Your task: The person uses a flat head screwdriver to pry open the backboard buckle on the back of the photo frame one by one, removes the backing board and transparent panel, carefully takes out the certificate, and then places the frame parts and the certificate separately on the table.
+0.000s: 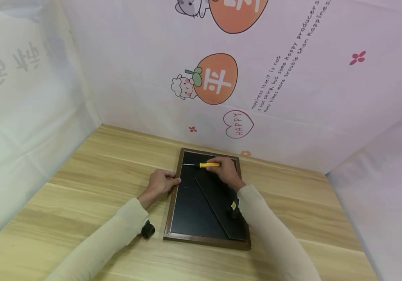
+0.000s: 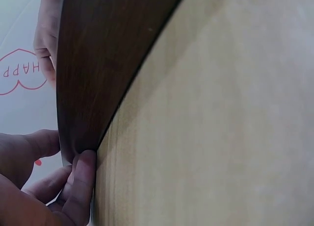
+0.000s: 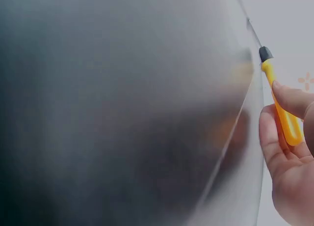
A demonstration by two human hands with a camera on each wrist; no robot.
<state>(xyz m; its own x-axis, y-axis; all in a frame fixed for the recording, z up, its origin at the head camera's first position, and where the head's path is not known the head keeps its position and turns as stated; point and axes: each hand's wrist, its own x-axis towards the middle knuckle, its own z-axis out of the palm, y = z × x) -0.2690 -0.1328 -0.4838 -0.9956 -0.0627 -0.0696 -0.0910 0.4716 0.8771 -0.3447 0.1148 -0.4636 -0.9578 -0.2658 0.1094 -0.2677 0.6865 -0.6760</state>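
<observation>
A brown-edged picture frame (image 1: 204, 244) lies back side up on the wooden table, its black backing board (image 1: 193, 210) showing. My left hand (image 1: 160, 181) pinches the frame's left edge near the top, thumb above and fingers against the side; the left wrist view shows these fingers (image 2: 83, 172) at the dark wooden side. In my right hand (image 1: 226, 171) is a screwdriver (image 3: 280, 101) with a yellow handle and black collar, held between thumb and fingers. Its thin metal shaft points left, with the tip at the inner left edge of the frame.
A black stand leg (image 1: 218, 207) lies slantwise on the backing board, partly under my right forearm. The wooden table (image 1: 92, 187) extends on both sides. A printed white-pink curtain (image 1: 144, 78) rises close behind the frame, with white sheets at the left and right.
</observation>
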